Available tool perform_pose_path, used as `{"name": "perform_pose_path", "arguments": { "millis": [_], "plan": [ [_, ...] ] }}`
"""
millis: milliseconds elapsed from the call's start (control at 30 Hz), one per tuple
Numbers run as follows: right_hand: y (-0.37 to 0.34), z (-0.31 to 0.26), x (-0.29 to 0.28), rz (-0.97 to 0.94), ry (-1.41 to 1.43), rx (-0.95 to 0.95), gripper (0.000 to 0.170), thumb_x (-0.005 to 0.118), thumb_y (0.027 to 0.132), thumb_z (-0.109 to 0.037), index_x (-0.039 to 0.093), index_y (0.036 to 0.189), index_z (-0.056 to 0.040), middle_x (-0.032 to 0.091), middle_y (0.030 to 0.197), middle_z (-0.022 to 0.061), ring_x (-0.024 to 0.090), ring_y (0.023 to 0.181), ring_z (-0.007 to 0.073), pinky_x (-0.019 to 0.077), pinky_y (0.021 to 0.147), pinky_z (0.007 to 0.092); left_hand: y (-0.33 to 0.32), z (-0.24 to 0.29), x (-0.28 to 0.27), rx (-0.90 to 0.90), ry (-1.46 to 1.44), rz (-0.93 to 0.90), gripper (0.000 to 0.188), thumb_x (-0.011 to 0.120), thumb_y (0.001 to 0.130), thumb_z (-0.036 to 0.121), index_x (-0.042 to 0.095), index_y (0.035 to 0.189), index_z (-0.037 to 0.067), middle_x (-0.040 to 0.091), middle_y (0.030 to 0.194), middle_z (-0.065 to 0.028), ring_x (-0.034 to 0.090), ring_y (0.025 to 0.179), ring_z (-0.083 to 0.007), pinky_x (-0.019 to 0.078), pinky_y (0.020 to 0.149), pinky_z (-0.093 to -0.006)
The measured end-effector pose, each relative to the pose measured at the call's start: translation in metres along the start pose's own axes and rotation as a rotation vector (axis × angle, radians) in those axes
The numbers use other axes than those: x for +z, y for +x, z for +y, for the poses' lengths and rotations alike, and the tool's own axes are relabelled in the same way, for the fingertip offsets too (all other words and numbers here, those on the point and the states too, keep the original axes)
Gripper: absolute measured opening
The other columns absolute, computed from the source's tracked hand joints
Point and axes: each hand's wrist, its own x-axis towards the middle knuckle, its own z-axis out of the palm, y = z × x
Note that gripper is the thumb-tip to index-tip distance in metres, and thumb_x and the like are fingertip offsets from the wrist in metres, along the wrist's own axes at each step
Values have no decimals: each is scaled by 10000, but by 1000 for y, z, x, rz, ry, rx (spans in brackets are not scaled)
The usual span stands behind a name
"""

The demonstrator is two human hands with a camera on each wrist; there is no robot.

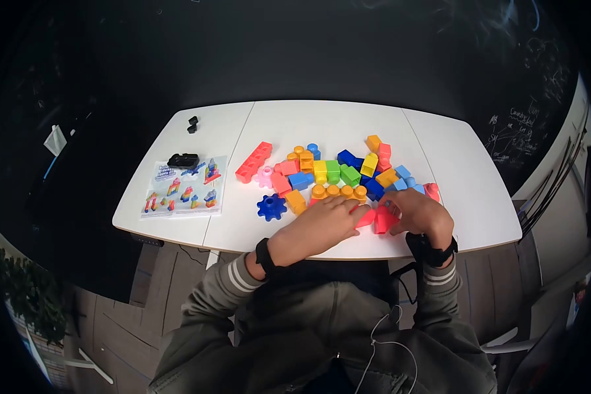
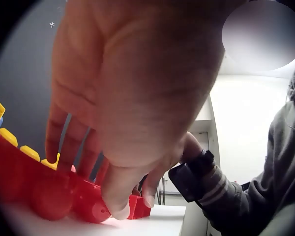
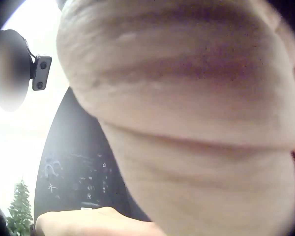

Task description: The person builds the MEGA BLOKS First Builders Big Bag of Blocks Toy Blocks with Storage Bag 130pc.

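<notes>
My left hand (image 1: 322, 226) lies over a long red piece (image 1: 366, 218), whose rounded knobs face the camera in the left wrist view. There the thumb of the left hand (image 2: 137, 83) presses the near side of the red piece (image 2: 51, 196), with the fingers over its far side. My right hand (image 1: 421, 213) curls its thumb and fingers around a smaller red block (image 1: 385, 222) at the long piece's right end; whether the two reds touch is unclear. The right hand (image 3: 187, 98) fills the right wrist view and hides its fingertips.
Beyond the hands lie several orange (image 1: 339, 191), yellow (image 1: 369, 165), green (image 1: 349, 175) and blue blocks (image 1: 375, 189). A blue gear (image 1: 271, 207), pink gear (image 1: 264, 176) and long red block (image 1: 254, 162) are further left, near a picture sheet (image 1: 184, 187) under a black object (image 1: 184, 161).
</notes>
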Motion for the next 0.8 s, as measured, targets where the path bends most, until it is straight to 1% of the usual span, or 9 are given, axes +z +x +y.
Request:
{"name": "perform_pose_path", "arguments": {
  "millis": [133, 233, 333, 400, 500, 633, 700, 733, 800],
  "plan": [
    [-7, -11, -8, 13, -28, -51, 653, 992, 765, -130, 661, 1323, -51, 788, 1148, 168, 754, 1110, 351, 597, 947, 434, 0, 0, -3, -1, 26, -17, 453, 641, 1129, 330, 635, 1483, 47, 735, 1359, -180, 686, 1298, -369, 491, 1178, -501],
    [-5, -9, -2, 76, -56, -72, 699, 1006, 759, -164, 607, 1320, -48, 777, 1154, 187, 743, 1127, 378, 579, 936, 449, 3, -3, 6, 27, 57, 17, 490, 632, 1133, 388, 641, 1491, 54, 731, 1377, -179, 667, 1329, -371, 442, 1227, -527],
    [-1, -5, -1, 33, -8, -12, 720, 1012, 756, -183, 578, 1315, -50, 763, 1126, 206, 733, 1106, 413, 567, 918, 463, 2, -2, 0, 20, 12, 8, 558, 624, 1124, 475, 639, 1497, 60, 732, 1374, -177, 648, 1357, -364, 399, 1262, -546],
    [-3, -6, -2, 34, 0, 13, 697, 1009, 759, -169, 581, 1295, -43, 755, 1107, 210, 730, 1093, 427, 566, 911, 465, 0, -1, -4, 35, 36, 3, 605, 682, 1074, 491, 637, 1498, 61, 739, 1352, -171, 642, 1369, -351, 410, 1260, -530],
    [3, -2, 3, 42, -18, 1, 696, 1015, 757, -146, 599, 1306, -49, 765, 1106, 181, 742, 1075, 394, 574, 894, 438, 2, -1, -6, 22, 91, -40, 544, 770, 1014, 355, 662, 1462, 66, 748, 1324, -146, 659, 1343, -350, 435, 1240, -502],
    [-5, -15, -7, -19, 21, 73, 638, 1005, 726, -137, 612, 1217, -32, 768, 1116, 194, 742, 1094, 412, 584, 872, 476, -8, 8, -43, 63, 129, -18, 455, 751, 1026, 312, 697, 1403, 62, 749, 1324, -134, 684, 1294, -353, 490, 1180, -479],
    [-2, -8, -3, -25, 66, 42, 572, 1007, 719, -145, 643, 1143, -22, 763, 1091, 179, 743, 1050, 393, 579, 843, 464, -20, 15, -75, -48, -68, -59, 392, 785, 994, 260, 733, 1337, 78, 755, 1287, -119, 703, 1242, -351, 549, 1090, -450],
    [-2, -9, -2, -25, 71, 42, 572, 1007, 719, -145, 643, 1143, -22, 763, 1091, 179, 743, 1050, 393, 579, 843, 464, -28, 14, -85, -47, -66, -64, 392, 785, 994, 260, 733, 1337, 78, 755, 1287, -119, 703, 1242, -351, 549, 1090, -450],
    [-3, -10, -2, -19, 22, 45, 587, 1050, 719, -165, 674, 1151, -39, 766, 1073, 143, 746, 1026, 341, 575, 860, 409, -43, 9, -101, -182, 44, -239, 374, 833, 940, 174, 760, 1298, 94, 765, 1240, -106, 716, 1206, -342, 581, 1020, -433]
  ]
}}
